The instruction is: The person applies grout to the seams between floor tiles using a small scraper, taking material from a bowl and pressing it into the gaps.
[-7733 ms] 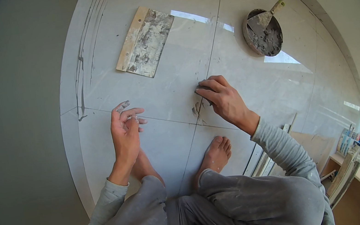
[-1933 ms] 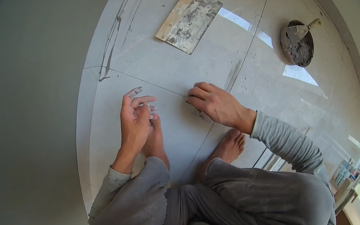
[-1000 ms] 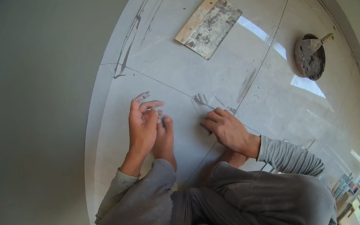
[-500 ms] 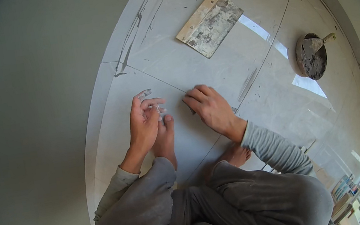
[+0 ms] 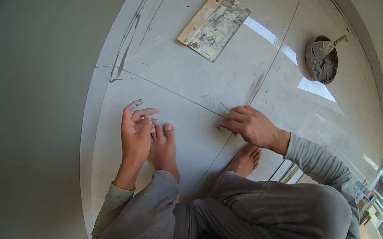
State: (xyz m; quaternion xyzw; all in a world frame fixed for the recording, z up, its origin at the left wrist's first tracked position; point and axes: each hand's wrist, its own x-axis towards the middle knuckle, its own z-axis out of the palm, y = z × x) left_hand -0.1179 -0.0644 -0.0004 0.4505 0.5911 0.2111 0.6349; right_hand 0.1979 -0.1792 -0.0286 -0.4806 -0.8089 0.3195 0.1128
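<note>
Floor (image 5: 185,145): large pale grey tiles, glossy, thin dark joints. One joint (image 5: 161,86) slants down from the left wall side toward the right hand; another runs from the far corner down between the feet. They meet about where the right hand is, so the crossing is covered. Dark streaks (image 5: 132,37) at upper left near the wall, more smears beside the joint above the right hand, crumbs scattered around. Bright window-like reflections (image 5: 316,89) on the tiles at right.

Right hand (image 5: 255,129): low at the floor, fingers bunched around a small dark piece (image 5: 231,133), mostly hidden and blurred, kind unclear; it sits at the joint crossing. Left hand (image 5: 134,134): raised above the left foot (image 5: 162,148), fingers loosely curled and parted, grey-white smears on them, no held thing visible.

Wide spattered blade (image 5: 221,23) with a pale wood-coloured edge strip lies flat on the tiles, upper middle, well apart from both hands. Round bowl (image 5: 311,63) of dark grey paste at right; small putty knife (image 5: 340,41) rests in it, handle out over the rim.

Room: plain grey-green wall (image 5: 27,144) fills the left; paler wall (image 5: 357,1) with a skirting strip curves along the right. Lower right: mixed items (image 5: 369,199), too small to tell. Person sits in dusty grey trousers (image 5: 274,206), right foot (image 5: 245,162) bare.
</note>
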